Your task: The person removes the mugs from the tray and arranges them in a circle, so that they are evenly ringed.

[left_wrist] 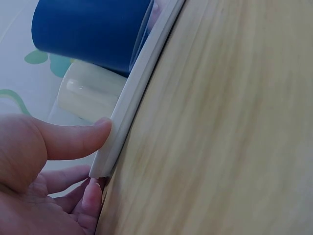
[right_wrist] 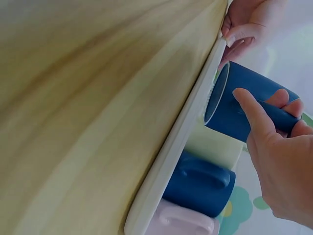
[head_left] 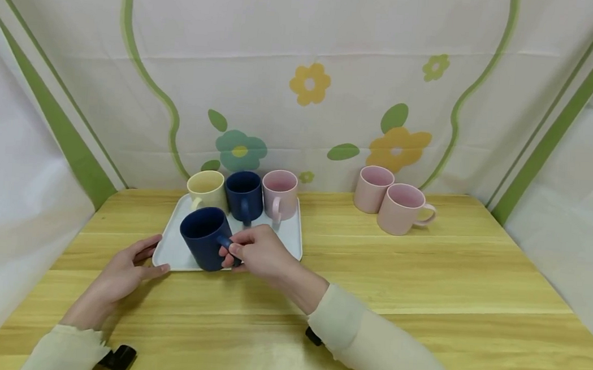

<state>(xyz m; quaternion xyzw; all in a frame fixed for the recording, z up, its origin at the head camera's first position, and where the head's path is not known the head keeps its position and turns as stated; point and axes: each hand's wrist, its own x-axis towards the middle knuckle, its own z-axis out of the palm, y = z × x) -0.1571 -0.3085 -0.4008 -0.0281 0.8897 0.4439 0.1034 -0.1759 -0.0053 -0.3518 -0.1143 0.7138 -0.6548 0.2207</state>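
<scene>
My right hand (head_left: 261, 253) grips the handle of a dark blue mug (head_left: 202, 238). This mug is upright, close over the front left part of a white tray (head_left: 291, 238). In the right wrist view, the fingers wrap the handle and the index finger (right_wrist: 252, 107) lies along the mug's side. With thumb and fingers, my left hand (head_left: 123, 270) holds the tray's front left corner; the thumb (left_wrist: 83, 139) presses its rim in the left wrist view. Along the tray's back stand a cream mug (head_left: 207, 188), another dark blue mug (head_left: 244, 193) and a pink mug (head_left: 282, 192).
Two more pink mugs stand on the wooden table (head_left: 423, 283) right of the tray: one at the back (head_left: 369, 192), another (head_left: 399, 214) in front with its handle to the right. A flower-patterned curtain (head_left: 311, 33) hangs behind the table, with white cloth (head_left: 571, 196) at both sides.
</scene>
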